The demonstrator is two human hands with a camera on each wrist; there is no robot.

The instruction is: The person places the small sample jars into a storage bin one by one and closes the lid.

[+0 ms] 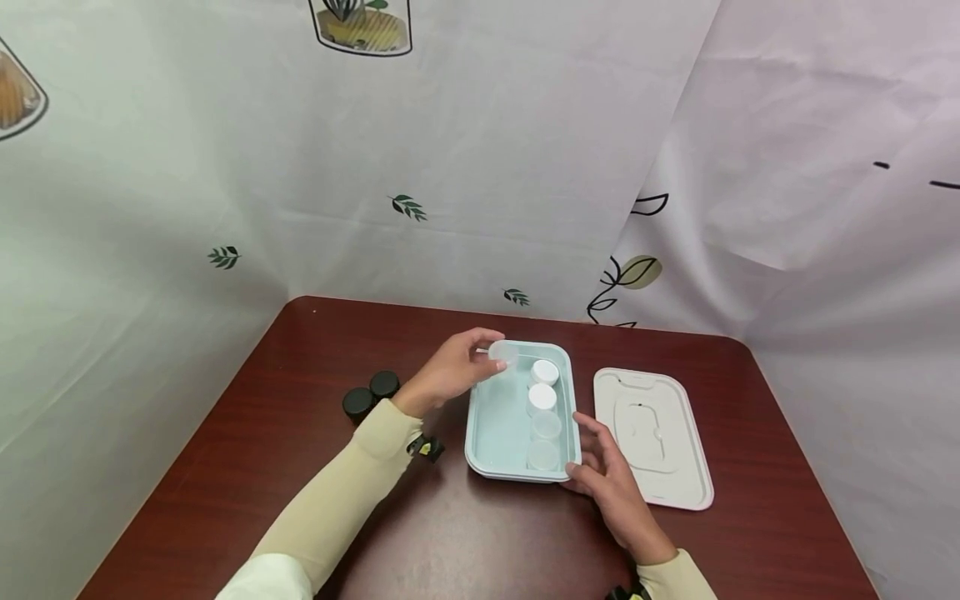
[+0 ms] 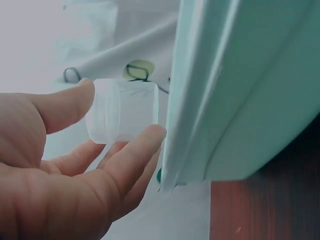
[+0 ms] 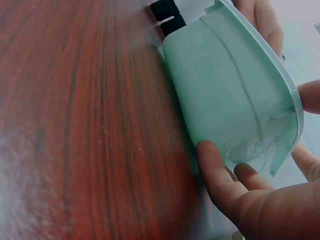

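Note:
My left hand (image 1: 453, 367) pinches a small clear plastic jar with a frosted lid (image 2: 125, 111) between thumb and fingers. In the head view this jar overlaps the far left corner of a pale blue-green plastic bin (image 1: 495, 429); in the left wrist view it is tipped sideways beside the bin's rim. Several small jars stand in a row along the bin's right side, two with white tops (image 1: 542, 398) and the nearer ones with translucent tops (image 1: 543, 455). My right hand (image 1: 611, 487) grips the bin's near right corner, thumb at the rim and fingers against the outer wall.
A white rectangular lid (image 1: 686, 442) lies on the table to the right of the bin. Two round black-topped containers (image 1: 358, 403) sit left of it, beside my left forearm. The dark red wooden table (image 1: 450, 542) meets hanging white printed cloth (image 1: 480, 150) behind.

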